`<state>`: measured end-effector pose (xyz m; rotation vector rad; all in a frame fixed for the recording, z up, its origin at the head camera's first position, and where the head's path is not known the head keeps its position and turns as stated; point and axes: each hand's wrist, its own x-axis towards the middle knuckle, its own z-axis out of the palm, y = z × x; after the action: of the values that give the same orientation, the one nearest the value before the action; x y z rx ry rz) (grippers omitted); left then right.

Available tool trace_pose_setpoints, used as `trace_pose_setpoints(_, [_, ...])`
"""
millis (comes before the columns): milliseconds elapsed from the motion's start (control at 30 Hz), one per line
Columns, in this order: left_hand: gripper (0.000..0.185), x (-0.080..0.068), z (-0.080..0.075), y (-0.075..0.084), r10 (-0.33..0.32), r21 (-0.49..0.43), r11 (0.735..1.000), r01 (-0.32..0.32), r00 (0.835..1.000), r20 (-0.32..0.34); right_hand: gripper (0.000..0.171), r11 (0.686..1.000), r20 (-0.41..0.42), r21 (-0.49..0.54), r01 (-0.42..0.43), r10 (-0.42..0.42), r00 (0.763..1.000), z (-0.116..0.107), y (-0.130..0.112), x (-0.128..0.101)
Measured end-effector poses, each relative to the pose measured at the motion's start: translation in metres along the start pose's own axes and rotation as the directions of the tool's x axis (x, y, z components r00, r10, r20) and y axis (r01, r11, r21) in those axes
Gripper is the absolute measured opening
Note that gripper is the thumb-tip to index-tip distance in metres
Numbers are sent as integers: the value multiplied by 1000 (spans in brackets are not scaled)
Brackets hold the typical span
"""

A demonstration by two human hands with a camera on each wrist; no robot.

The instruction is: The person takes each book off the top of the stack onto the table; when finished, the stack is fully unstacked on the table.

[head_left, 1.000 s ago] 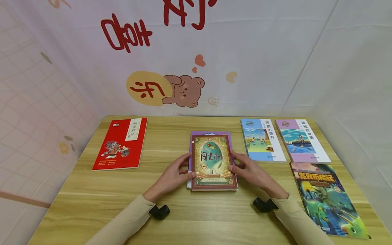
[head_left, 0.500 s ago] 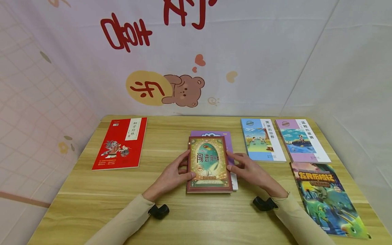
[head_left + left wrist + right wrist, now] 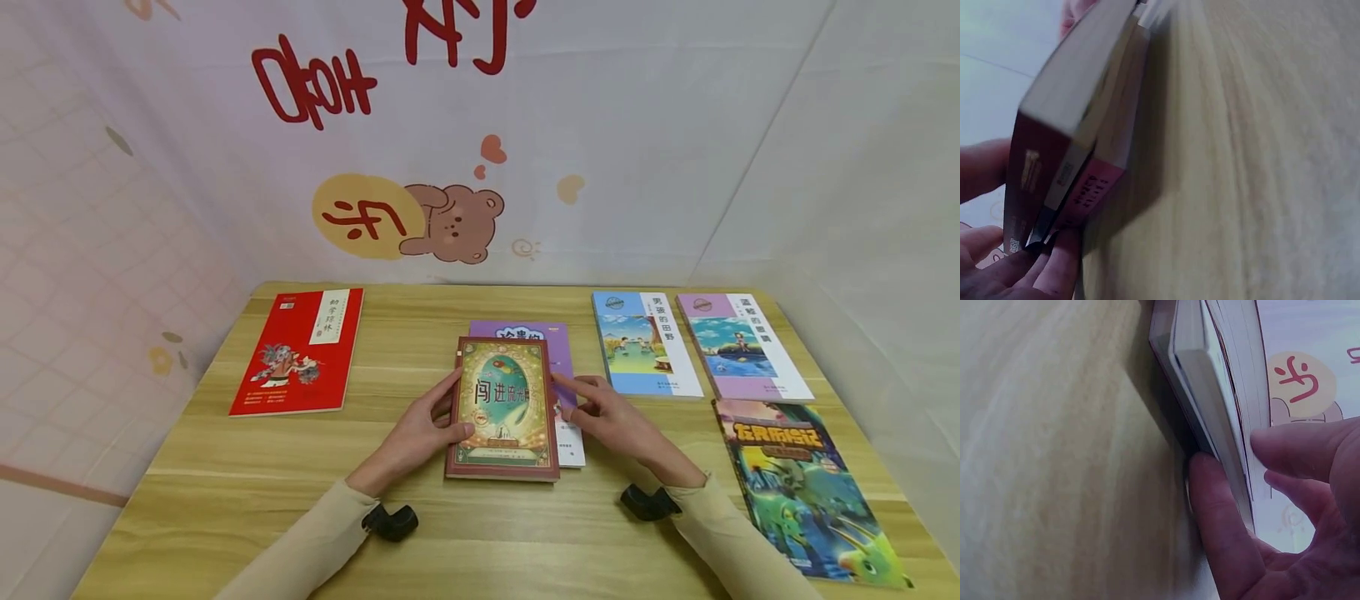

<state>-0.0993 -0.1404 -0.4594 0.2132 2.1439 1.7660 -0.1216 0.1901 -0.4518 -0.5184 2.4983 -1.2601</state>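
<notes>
Brown-bordered book [image 3: 504,408]: held at lower centre of the frame, overlapping the purple book [image 3: 557,346].
Left hand [image 3: 416,429]: clamped on its left edge.
Right hand [image 3: 618,427]: set apart; the purple book's right edge is pinched.

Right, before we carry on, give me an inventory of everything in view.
Brown-bordered book: 1, brown, gold and green, between the hands
Books beneath it: at least 2, one purple-covered; spines pink and pale-and-dark
Red book: 1, red with white label, far left
Blue-and-white book: 1, far right
Lilac-and-white book: 1, right of that
Dinosaur book: 1, multicoloured, right, nearer the person
Table: 1, wood-coloured, under everything
Backdrop: white with coloured prints, behind and beside the table
Wrist devices: 2, black, one per wrist
Sleeves: 2, beige
Left hand: 1, thumb on the brown-bordered book
Right hand: 1, at the books' right side
</notes>
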Motion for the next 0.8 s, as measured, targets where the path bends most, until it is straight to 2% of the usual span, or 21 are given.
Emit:
trace_pose_setpoints(233, [85, -6, -8, -3, -42, -86, 995, 41, 999, -6, 63, 1000, -6, -15, 4, -5, 1000, 2, 1, -2])
trace_pose_setpoints(400, [83, -11, -14, -2, -66, -211, 975, 65, 998, 3, 67, 999, -16, -19, 28, -28, 999, 2, 2, -2])
trace_pose_setpoints(567, [81, -16, -20, -1, -82, -291, 954, 67, 996, -41, 70, 1000, -6, -14, 24, -24, 1000, 2, 4, -2])
trace_pose_setpoints(800, [81, -22, -30, -3, -74, -332, 942, 51, 996, -59, 66, 1000, -1, -2, -20, 20, 1000, 2, 3, -2])
